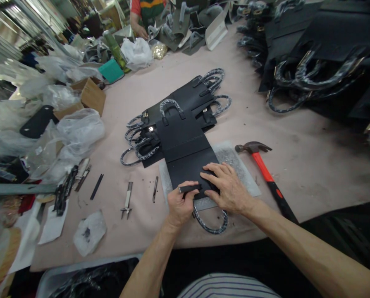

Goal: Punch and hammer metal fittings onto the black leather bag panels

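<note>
The grip of the left hand (178, 205) was pinched on a short black strap (189, 189), thumb on top and fingers curled beneath, holding it level at the near edge of the black bag panel (185, 161). The forearm came up from below with the wrist bent slightly inward. The right hand (230, 190) lay flat with its grip spread, palm and fingers pressing the panel's near right corner, just beside the strap.

The panel was matte black with a crosswise fold, and it lay on a grey pad (234, 159) on the tabletop (296, 136). A film-wrapped handle (211, 226) looped out from its near edge under the hands. A red-handled hammer (265, 167) rested just right of the pad.
</note>
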The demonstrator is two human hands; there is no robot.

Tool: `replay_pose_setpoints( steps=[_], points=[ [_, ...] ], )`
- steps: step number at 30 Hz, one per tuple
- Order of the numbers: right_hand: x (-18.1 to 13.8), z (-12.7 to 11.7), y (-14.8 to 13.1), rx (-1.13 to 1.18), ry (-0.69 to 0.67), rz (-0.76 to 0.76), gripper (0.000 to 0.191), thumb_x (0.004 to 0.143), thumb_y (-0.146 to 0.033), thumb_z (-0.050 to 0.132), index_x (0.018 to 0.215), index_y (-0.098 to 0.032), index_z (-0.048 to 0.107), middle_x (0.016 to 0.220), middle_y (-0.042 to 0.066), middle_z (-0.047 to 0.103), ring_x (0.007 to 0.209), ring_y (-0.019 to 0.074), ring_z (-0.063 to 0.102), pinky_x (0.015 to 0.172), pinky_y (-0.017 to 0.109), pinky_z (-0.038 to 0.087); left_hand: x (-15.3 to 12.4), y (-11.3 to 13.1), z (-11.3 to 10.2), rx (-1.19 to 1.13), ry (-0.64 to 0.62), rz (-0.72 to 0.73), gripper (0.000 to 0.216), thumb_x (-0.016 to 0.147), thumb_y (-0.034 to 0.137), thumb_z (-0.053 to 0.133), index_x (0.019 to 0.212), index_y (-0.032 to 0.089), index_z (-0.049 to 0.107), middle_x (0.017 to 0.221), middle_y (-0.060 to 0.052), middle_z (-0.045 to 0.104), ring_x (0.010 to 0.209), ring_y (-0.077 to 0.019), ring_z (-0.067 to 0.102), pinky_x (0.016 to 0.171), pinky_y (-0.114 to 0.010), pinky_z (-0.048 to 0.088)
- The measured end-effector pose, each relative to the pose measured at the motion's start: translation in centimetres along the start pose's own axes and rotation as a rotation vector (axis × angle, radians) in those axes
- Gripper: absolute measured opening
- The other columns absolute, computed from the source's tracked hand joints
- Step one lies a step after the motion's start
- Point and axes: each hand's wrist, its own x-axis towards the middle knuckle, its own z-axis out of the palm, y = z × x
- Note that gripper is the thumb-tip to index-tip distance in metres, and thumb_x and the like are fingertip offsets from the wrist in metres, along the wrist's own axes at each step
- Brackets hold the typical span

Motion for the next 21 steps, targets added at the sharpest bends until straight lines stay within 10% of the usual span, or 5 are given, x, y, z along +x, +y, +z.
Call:
replay_pose_setpoints(
  steps=[21],
  points=[
    [-0.05, 0.01, 0.12, 0.019, 0.009, -0.003, 0.052, 0.085, -0.029, 0.071, 0.136, -0.021, 0.063, 0.145, 0.013, 0.056, 0.138, 0.0347, 0.046, 0.120, 0.059, 0.028, 0.19, 0.20, 0.35, 0.131, -0.039, 0.084, 0.014, 0.093, 0.012, 0.064, 0.103, 0.018, 0.071, 0.099, -0.005, 0.079, 0.093, -0.0183, 0.077, 0.087, -0.030, 0.064]
  ],
)
